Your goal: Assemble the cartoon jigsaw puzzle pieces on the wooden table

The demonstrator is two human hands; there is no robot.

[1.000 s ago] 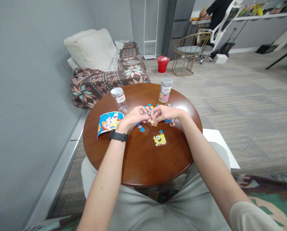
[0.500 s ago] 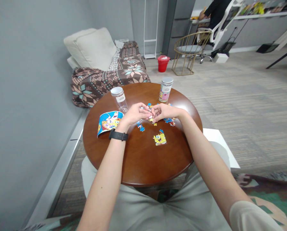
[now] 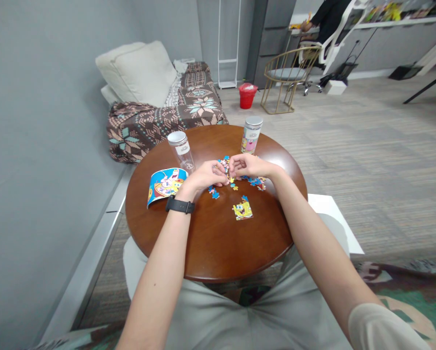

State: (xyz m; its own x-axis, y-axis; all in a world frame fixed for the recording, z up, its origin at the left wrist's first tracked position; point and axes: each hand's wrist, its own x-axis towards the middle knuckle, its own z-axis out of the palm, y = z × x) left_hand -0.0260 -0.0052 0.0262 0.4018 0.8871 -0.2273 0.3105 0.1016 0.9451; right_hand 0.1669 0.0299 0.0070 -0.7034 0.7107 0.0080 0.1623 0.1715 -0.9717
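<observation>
Over a pile of loose jigsaw puzzle pieces (image 3: 255, 181) my two hands are close together. My left hand (image 3: 211, 175), with a dark watch on the wrist, has its thumb and fingers pinched; a small pale puzzle piece seems to show at the tips. Opposite it, my right hand (image 3: 247, 166) is curled with fingertips drawn together; what they hold, if anything, is hidden. Nearer to me lies a joined yellow puzzle section (image 3: 243, 209) with a cartoon face and a blue piece on its upper edge. Several blue and pink pieces (image 3: 213, 192) lie below my left hand.
A curved picture sheet (image 3: 166, 184) lies left on the round wooden table (image 3: 218, 253). A clear jar (image 3: 182, 150) with a silver lid stands behind it, and a second jar (image 3: 251, 134) stands at the back right. Beyond are a red bin (image 3: 247, 97) and a seated person (image 3: 329, 22).
My hands have drawn slightly apart at the fingertips, the right one moving up a little. More of the pile shows between them. The joined yellow section has stayed put.
</observation>
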